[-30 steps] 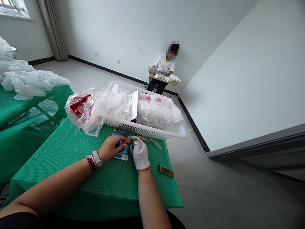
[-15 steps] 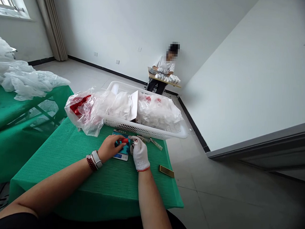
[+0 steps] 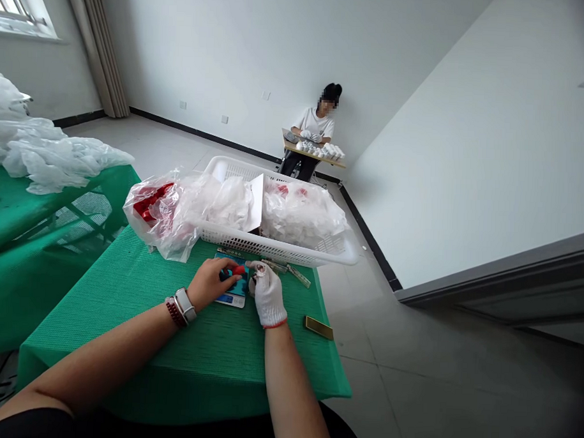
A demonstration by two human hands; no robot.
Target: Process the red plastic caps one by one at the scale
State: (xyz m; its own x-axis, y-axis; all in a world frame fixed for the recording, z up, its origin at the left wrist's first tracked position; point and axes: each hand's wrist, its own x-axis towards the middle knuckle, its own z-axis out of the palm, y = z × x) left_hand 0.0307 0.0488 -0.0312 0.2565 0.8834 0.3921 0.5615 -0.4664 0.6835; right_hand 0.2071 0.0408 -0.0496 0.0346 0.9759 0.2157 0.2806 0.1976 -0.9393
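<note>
My bare left hand [image 3: 210, 284] pinches a small red cylindrical piece [image 3: 239, 269] between thumb and fingers. Beneath it lies a small digital scale [image 3: 239, 301] with a blue display and a dark, blue-patterned top. My right hand [image 3: 270, 299], in a white knit glove with a red cuff edge, is closed just right of the red piece. Its curled fingers hide most of what they grip, though a small dark bit shows at their left side. Behind the right hand, narrow clear strips [image 3: 298, 276] rest on the green-covered table [image 3: 182, 352].
A white plastic basket [image 3: 281, 249] with bagged parts and a white divider [image 3: 257, 205] stands at the table's back. To its left sits a clear bag of red pieces [image 3: 153, 204]. A gold-edged block [image 3: 319, 327] lies near the right edge. A co-worker [image 3: 317, 121] sits farther off.
The red piece has tilted slightly in my left fingers. Both hands otherwise stay in the same place over the scale.
</note>
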